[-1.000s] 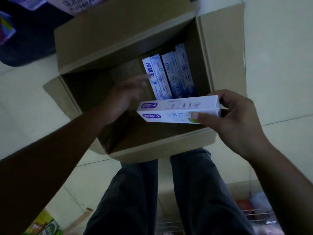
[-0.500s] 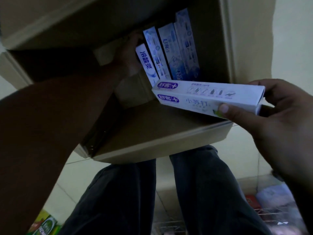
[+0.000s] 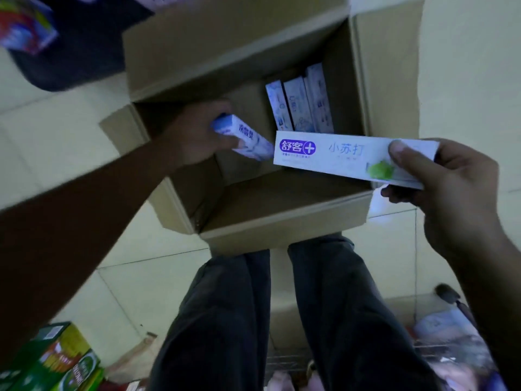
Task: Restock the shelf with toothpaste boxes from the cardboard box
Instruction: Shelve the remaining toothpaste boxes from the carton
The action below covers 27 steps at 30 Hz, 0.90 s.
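Observation:
An open cardboard box (image 3: 287,221) stands on the tiled floor in front of my legs. Three blue-and-white toothpaste boxes (image 3: 303,104) lean against its far right inside wall. My left hand (image 3: 194,134) reaches into the box and grips one blue-and-white toothpaste box (image 3: 248,141), lifted clear of the others. My right hand (image 3: 448,187) holds a white toothpaste box with a purple logo and a green spot (image 3: 346,156) level over the box's right near corner, thumb on top and fingers below.
Green product cartons (image 3: 53,359) lie at the lower left. A wire basket with packets (image 3: 439,342) sits at the lower right. A dark bin (image 3: 76,52) and colourful packs (image 3: 25,24) are at the upper left. Pale floor tiles (image 3: 56,142) surround the box.
My left hand has taken one blue-and-white box from the row and pulled it left and up. The right hand's white box has turned its printed face toward me.

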Each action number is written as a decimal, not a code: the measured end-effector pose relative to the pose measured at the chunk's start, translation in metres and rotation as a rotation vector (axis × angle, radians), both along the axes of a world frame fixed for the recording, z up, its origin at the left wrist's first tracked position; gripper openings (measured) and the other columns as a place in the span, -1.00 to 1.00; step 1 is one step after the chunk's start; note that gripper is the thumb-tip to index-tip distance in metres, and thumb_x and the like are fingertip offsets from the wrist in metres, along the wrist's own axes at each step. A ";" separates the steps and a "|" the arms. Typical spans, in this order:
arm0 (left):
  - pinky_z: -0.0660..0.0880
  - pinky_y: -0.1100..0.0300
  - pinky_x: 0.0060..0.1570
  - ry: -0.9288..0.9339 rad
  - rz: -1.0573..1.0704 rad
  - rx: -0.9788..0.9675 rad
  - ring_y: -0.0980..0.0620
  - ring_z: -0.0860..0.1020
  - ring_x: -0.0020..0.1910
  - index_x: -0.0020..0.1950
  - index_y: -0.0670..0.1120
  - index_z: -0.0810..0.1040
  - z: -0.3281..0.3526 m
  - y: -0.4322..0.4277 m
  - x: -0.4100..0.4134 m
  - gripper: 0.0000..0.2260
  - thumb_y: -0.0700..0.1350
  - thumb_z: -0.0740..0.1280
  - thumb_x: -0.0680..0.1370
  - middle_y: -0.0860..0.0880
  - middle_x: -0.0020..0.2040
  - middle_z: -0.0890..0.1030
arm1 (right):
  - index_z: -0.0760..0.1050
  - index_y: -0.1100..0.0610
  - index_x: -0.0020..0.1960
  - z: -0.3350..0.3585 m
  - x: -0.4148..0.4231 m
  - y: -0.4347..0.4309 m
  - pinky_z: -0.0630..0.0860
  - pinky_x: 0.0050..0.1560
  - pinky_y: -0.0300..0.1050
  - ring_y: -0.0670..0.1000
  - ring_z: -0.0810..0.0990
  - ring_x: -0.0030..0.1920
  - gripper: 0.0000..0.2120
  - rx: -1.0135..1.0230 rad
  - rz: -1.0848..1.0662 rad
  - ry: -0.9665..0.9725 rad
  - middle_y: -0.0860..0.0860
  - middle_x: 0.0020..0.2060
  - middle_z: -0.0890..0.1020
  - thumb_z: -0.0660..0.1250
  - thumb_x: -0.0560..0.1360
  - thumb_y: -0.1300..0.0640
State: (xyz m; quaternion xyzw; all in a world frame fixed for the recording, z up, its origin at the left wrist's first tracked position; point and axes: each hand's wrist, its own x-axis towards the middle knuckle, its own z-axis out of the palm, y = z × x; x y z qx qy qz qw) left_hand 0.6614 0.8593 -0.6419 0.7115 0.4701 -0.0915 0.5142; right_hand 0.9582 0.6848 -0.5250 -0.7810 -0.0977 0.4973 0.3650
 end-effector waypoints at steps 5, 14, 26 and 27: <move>0.49 0.22 -0.22 -0.081 0.523 0.019 0.17 0.55 -0.28 -0.11 -0.05 0.62 0.139 -0.019 -0.032 -0.78 -0.10 0.63 0.38 0.03 -0.24 0.66 | 0.67 0.18 -0.14 0.093 0.000 0.036 0.46 -0.47 -0.16 0.12 0.53 -0.49 -0.86 0.081 -0.034 0.082 0.12 -0.35 0.68 0.51 0.47 0.10; 0.46 0.39 -0.17 -0.339 0.843 0.276 0.28 0.56 -0.23 0.00 -0.03 0.60 0.420 -0.010 -0.042 -0.85 -0.10 0.44 0.44 0.21 -0.20 0.66 | 0.68 0.20 -0.12 0.328 -0.005 0.108 0.47 -0.45 -0.12 0.14 0.56 -0.43 -0.82 0.358 0.105 0.159 0.19 -0.33 0.66 0.50 0.42 0.08; 0.43 0.19 -0.22 -0.746 0.922 0.497 0.09 0.53 -0.20 -0.12 0.04 0.64 0.709 0.016 -0.050 -0.74 0.02 0.33 0.23 0.09 -0.14 0.61 | 0.68 0.18 -0.09 0.605 -0.034 0.150 0.53 -0.44 -0.12 0.06 0.66 -0.34 -0.69 0.795 0.319 0.101 0.22 -0.22 0.71 0.55 0.29 -0.01; 0.44 0.23 -0.18 -0.750 0.913 0.504 0.09 0.54 -0.18 -0.15 0.02 0.64 0.726 0.017 -0.047 -0.76 0.05 0.36 0.24 0.03 -0.16 0.61 | 0.68 0.18 -0.07 0.619 -0.035 0.150 0.54 -0.42 -0.10 0.07 0.67 -0.31 -0.68 0.813 0.333 0.097 0.23 -0.18 0.72 0.55 0.29 -0.01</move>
